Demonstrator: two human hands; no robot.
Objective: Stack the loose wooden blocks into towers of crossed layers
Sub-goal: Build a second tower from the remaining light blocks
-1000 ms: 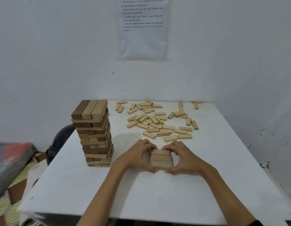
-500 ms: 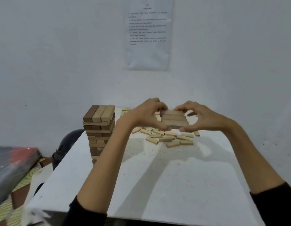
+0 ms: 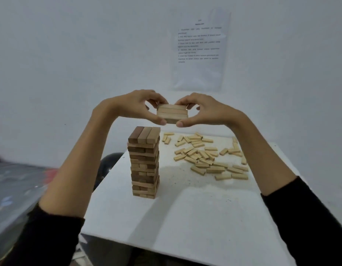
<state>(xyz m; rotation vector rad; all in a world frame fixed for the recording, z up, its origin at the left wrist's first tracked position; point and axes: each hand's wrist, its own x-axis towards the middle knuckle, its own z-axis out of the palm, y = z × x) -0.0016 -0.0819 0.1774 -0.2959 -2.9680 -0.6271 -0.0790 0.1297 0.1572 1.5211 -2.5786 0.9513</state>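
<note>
Block layer (image 3: 172, 113) pinched between left fingers (image 3: 153, 97) and right fingers (image 3: 186, 101).

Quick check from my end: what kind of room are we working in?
Likely a plain indoor room set up for a tabletop exercise, not a workshop: a white wall with a sheet of printed text on it, and a white table in the corner carrying wooden blocks.
</note>
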